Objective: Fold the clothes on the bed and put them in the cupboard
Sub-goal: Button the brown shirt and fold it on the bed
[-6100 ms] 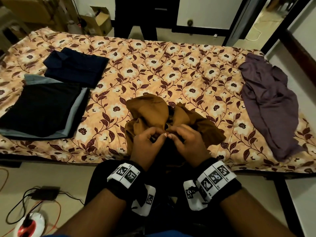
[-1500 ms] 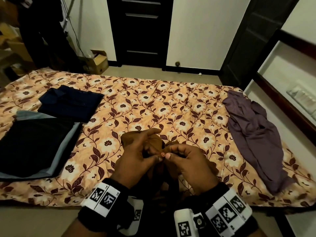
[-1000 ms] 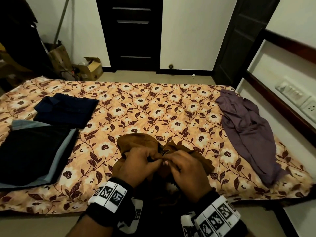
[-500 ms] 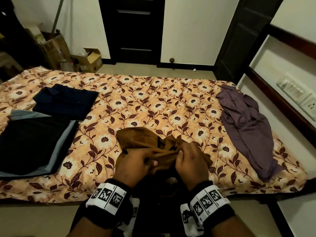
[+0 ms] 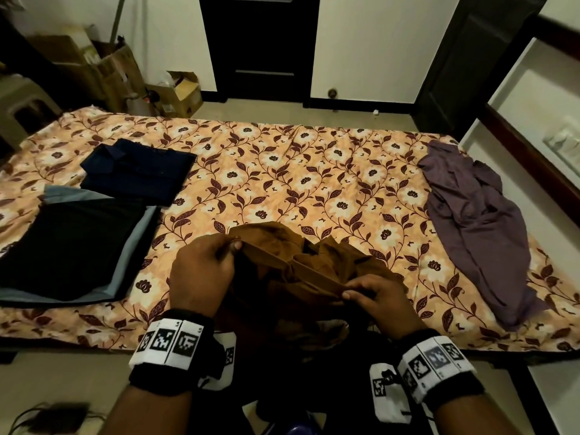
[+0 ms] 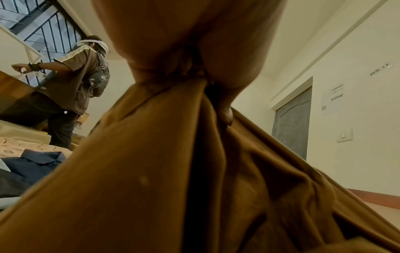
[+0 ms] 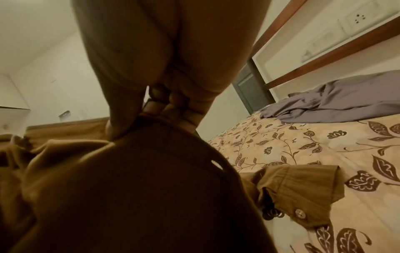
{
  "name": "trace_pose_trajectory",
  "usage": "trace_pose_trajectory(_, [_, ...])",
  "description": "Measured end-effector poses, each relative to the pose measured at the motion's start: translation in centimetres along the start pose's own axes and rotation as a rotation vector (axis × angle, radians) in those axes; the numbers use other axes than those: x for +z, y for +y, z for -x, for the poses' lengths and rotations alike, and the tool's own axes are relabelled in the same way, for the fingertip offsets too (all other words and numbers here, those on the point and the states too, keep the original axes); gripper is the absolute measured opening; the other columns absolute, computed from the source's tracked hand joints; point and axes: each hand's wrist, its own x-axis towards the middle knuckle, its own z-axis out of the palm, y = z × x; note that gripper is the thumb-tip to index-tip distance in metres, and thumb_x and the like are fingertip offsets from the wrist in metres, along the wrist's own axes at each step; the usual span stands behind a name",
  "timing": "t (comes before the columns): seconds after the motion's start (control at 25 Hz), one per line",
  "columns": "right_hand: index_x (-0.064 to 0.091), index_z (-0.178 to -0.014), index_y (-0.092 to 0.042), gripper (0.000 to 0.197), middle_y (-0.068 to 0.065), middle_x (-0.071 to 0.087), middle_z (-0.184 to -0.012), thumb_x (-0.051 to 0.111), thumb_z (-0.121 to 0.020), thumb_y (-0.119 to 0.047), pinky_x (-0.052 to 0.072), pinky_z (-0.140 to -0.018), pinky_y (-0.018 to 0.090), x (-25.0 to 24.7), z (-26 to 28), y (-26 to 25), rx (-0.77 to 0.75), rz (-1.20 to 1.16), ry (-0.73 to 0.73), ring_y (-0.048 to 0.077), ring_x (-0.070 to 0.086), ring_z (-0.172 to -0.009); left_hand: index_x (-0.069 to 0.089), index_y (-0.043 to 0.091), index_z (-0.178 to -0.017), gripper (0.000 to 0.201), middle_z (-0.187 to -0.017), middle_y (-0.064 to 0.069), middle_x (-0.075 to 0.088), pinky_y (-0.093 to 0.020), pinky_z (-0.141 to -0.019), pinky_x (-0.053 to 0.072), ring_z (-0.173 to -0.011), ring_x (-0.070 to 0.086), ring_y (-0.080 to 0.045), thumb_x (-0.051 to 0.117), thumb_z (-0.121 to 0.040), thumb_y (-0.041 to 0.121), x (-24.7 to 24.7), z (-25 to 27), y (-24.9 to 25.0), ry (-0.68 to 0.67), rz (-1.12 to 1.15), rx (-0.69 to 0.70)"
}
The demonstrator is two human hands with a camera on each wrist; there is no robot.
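A: Where was the crumpled brown cotton shirt [image 5: 301,265]?
B: At the near edge of the floral-sheeted bed [image 5: 282,171], bunched between both hands.
A: And the hands?
B: The left hand [image 5: 201,271] pinched one end of a stretched hem; the right hand [image 5: 379,296] pinched the other, lower and nearer. The crumpled purple garment [image 5: 470,221] lay well apart, to the right.

Brown shirt [image 5: 301,262]; purple garment [image 5: 477,224]; floral orange bedsheet [image 5: 282,171]; navy shirt [image 5: 138,169].
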Motion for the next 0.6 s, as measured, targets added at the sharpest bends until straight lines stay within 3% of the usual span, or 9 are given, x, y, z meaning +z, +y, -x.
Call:
trace_pose_trajectory(0.12, [0.07, -0.076, -0.022, 0.014, -0.007, 0.066, -0.075, 0.07, -0.084, -0.01, 0.049, -0.069, 0.024, 0.5, 0.8, -2.8, -0.028, -0.138, -0.035, 0.006, 0.062, -0.073, 0.075, 0.01, -0.1, 0.014, -0.091, -0.003, 0.072, -0.027, -0.075, 0.05, -0.083, 0.065, -0.02, 0.07, -0.087, 0.014, -0.2, 0.2, 0.7, 0.098, 0.046, 0.145])
trace_pose_trajectory(0.2, [0.068, -0.075, -0.017, 0.016, -0.005, 0.064, -0.071, 0.065, -0.086, -0.006, 0.049, -0.062, 0.022, 1.0, 0.9, -5.7, -0.021, -0.335, -0.069, 0.007, 0.061, -0.068, 0.073, 0.012, -0.105, 0.017, -0.095, 0.007, 0.067, -0.015, -0.078, 0.048, -0.085, 0.062, -0.008, 0.067, -0.089, 0.014, 0.2, 0.7, 1.9, 0.053, 0.121, 0.294])
trace_pose_trajectory(0.28, [0.067, -0.077, -0.01, 0.015, 0.004, 0.066, -0.072, 0.061, -0.087, -0.002, 0.052, -0.06, 0.025, 1.3, 0.8, -8.0, 0.022, -0.538, -0.036, 0.014, 0.062, -0.067, 0.073, 0.014, -0.108, 0.024, -0.101, 0.01, 0.065, -0.01, -0.079, 0.047, -0.089, 0.06, -0.001, 0.06, -0.09, 0.021, 0.9, 1.8, 3.3, -0.046, 0.288, 0.384])
trace_pose_trajectory(0.4, [0.069, -0.084, -0.004, 0.009, 0.01, 0.069, -0.081, 0.061, -0.087, -0.001, 0.055, -0.066, 0.024, 1.4, 0.6, -9.7, 0.009, -0.6, 0.045, 0.016, 0.066, -0.074, 0.075, 0.018, -0.108, 0.025, -0.101, 0.011, 0.067, -0.021, -0.074, 0.053, -0.092, 0.064, -0.003, 0.06, -0.089, 0.024, 2.0, 3.2, 4.3, -0.142, 0.465, 0.404])
trace_pose_trajectory(0.6, [0.073, -0.093, -0.003, 0.014, 0.008, 0.072, -0.09, 0.061, -0.087, 0.001, 0.056, -0.07, 0.026, 1.6, 1.3, -10.2, -0.013, -0.665, 0.021, 0.02, 0.07, -0.086, 0.077, 0.026, -0.102, 0.021, -0.098, 0.011, 0.074, -0.043, -0.078, 0.058, -0.093, 0.07, -0.013, 0.069, -0.083, 0.025, 2.9, 4.0, 4.0, -0.196, 0.691, 0.259])
